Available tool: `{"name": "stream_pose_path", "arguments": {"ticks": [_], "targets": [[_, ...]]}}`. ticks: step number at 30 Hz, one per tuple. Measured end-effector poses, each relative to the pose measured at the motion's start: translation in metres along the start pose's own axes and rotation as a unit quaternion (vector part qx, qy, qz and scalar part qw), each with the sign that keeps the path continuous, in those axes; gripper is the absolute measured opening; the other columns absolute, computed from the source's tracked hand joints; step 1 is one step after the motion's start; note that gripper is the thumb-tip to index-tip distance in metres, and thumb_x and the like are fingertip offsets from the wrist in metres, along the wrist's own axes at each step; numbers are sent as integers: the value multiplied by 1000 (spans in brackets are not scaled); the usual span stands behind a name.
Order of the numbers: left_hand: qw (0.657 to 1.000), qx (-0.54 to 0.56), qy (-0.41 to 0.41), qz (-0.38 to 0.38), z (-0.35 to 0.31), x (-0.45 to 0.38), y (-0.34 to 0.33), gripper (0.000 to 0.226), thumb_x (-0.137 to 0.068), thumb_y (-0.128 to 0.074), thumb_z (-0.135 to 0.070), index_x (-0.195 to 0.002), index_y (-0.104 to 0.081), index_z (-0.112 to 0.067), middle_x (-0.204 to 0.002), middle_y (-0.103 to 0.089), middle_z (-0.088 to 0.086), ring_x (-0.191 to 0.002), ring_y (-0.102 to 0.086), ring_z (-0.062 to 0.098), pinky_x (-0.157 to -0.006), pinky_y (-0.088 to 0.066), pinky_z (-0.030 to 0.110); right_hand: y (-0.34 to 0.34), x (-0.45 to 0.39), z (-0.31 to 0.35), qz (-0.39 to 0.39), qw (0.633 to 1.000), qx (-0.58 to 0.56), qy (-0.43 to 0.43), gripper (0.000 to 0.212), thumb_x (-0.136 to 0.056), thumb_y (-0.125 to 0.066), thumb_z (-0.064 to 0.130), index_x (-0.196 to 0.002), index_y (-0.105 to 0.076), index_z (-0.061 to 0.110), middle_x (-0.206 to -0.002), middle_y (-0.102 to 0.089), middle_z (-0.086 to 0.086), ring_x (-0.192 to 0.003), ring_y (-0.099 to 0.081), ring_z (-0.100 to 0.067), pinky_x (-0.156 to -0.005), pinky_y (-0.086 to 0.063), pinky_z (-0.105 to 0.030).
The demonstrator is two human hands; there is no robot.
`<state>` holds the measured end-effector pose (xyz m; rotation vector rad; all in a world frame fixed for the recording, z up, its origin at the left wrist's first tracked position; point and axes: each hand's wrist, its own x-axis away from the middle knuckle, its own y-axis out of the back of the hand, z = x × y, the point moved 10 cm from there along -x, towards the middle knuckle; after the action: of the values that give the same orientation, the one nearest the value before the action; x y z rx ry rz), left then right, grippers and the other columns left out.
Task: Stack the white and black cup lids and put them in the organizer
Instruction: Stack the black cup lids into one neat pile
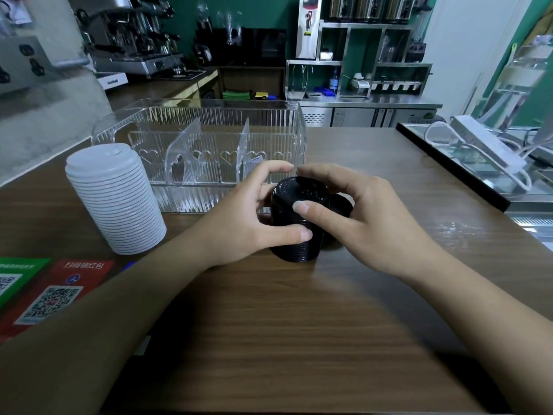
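Note:
A stack of black cup lids (294, 223) stands on the wooden counter (299, 324) in front of the clear organizer (209, 139). My left hand (248, 217) grips the stack's left side, thumb low on its front. My right hand (359, 217) holds the top of the stack, with the thumb on its front and the fingers curled over the far side. Another black lid (342, 203) shows behind the stack, under my right fingers. A tall stack of white lids (115, 199) stands to the left, apart from both hands. The organizer's compartments hold no lids.
The organizer has two clear dividers (185, 154). QR code cards (51, 298) lie at the counter's left front. A glass display case (466, 157) with a white power strip (490, 145) borders the right. An espresso machine (134, 40) and steel shelving (368, 55) stand far behind.

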<state>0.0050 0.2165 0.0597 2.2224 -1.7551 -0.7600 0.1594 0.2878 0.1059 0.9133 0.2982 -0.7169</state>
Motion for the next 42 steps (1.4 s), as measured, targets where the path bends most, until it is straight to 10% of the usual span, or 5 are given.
{"name": "stream_pose_path", "arguments": {"ticks": [11,23,30,32,42], "targets": [[1000,-3,-1,-1,-3,2,0,89,-86,-102,-22,-158,-52,-37,-135,-81,-5,-132,-77,18,-115,-60,55,-6,-2,-9,-5,999,-36,-27,51,-94,-88,37,-140,-71,25,-128,-78,16,-122,-72,-4,-109,-57,-40],[996,-57,-65,6,-17,5,-4,70,-92,-97,-24,-144,-50,-27,-149,-65,-6,-145,-65,22,-121,-54,58,2,-1,-18,9,997,-54,-58,85,-85,-92,48,-158,-54,27,-149,-67,13,-137,-62,3,-118,-51,-33],[994,-76,-73,5,-16,2,0,59,-94,-95,-33,-134,-52,-31,-148,-66,-6,-146,-63,22,-122,-51,60,24,-5,-47,24,991,117,-53,25,-111,-64,38,-108,-82,21,-94,-80,6,-88,-75,-10,-85,-59,-41],[995,-74,-70,8,-14,2,1,59,-94,-96,-30,-134,-52,-29,-146,-67,-5,-145,-63,22,-122,-51,60,13,-3,-52,80,980,179,-29,16,-106,-70,32,-110,-84,23,-97,-77,10,-84,-69,-2,-82,-55,-25],[994,-82,-71,-3,-15,2,4,61,-91,-98,-28,-133,-54,-27,-146,-68,-5,-147,-62,20,-124,-49,58,-7,-1,-62,100,958,268,-16,19,-90,-89,34,-108,-85,39,-105,-71,12,-107,-65,-19,-102,-41,-46]]}}
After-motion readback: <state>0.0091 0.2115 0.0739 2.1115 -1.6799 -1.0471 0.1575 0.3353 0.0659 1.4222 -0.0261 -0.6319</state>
